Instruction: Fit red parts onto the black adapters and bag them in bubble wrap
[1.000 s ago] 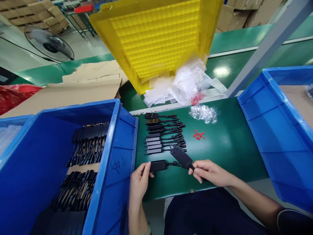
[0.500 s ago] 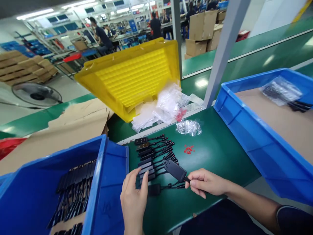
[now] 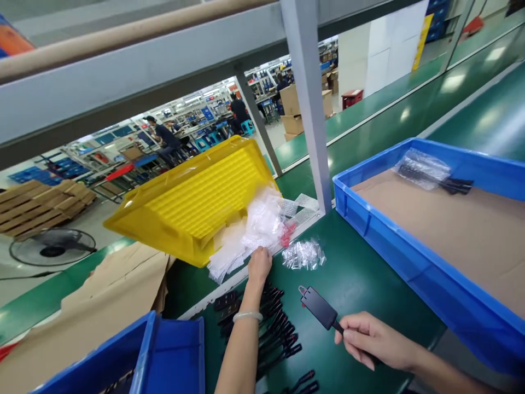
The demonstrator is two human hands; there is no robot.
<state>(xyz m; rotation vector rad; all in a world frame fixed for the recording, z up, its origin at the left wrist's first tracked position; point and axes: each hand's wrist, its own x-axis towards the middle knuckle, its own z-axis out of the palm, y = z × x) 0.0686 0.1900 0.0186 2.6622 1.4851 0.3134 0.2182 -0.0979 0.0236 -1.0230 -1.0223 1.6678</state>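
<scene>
**Black device (image 3: 319,308) pinched in right hand (image 3: 365,338), left hand (image 3: 260,265) at bag heap (image 3: 264,219): three handling risks noted**

Found black device held above the green table (image 3: 356,273), gripped between thumb and fingers of right hand at the cable end only, with body and end loop (image 3: 302,290) pointing away, unsupported. Found left hand stretched forward to the near edge of the bag heap, in front of the yellow tray (image 3: 197,202), with fingers curled under. Could not tell whether closed on a bag, with fingertips hidden from view.

Rated a twist or drop of the black device as first risk, owing to the grip on the narrow end. Rated disturbance of the row of cabled devices (image 3: 279,323) as second, owing to left forearm lying across above; could not establish contact. Rated spillage as third: judged the bags loosely stacked and liable to come away several at once, dragging red material (image 3: 288,234) or small clear plastic pieces (image 3: 304,255) from just beside.

Noted blue crate (image 3: 371,216) to the right, lined with cardboard and containing a clear-bagged bundle (image 3: 424,168) with black ends protruding. Judged snagging of such ends possible through careless placement alongside.
</scene>
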